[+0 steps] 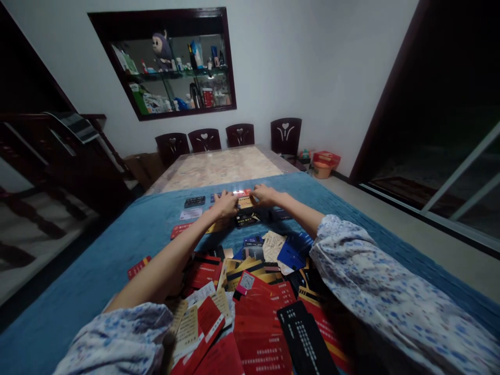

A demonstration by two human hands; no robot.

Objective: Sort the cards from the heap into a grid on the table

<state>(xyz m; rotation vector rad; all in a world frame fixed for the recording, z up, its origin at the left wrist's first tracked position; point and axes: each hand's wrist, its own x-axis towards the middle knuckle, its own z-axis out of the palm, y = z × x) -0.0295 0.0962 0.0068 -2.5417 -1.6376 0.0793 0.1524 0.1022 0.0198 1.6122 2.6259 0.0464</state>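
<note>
A gold card lies at the far group of cards, between my two hands. My left hand is at its left edge with fingers bent in. My right hand pinches at its right edge. Just behind it is a red card, and in front is a black card. Left of my left hand are a dark card, a pale card and a red card. Nearer my body spreads a heap of overlapping cards, with red cards, a black card and blue cards.
A blue cloth covers the near part of the long table. Dark chairs stand at its far end. A single red card lies left of my left forearm. A wall niche holds a plush toy and bottles.
</note>
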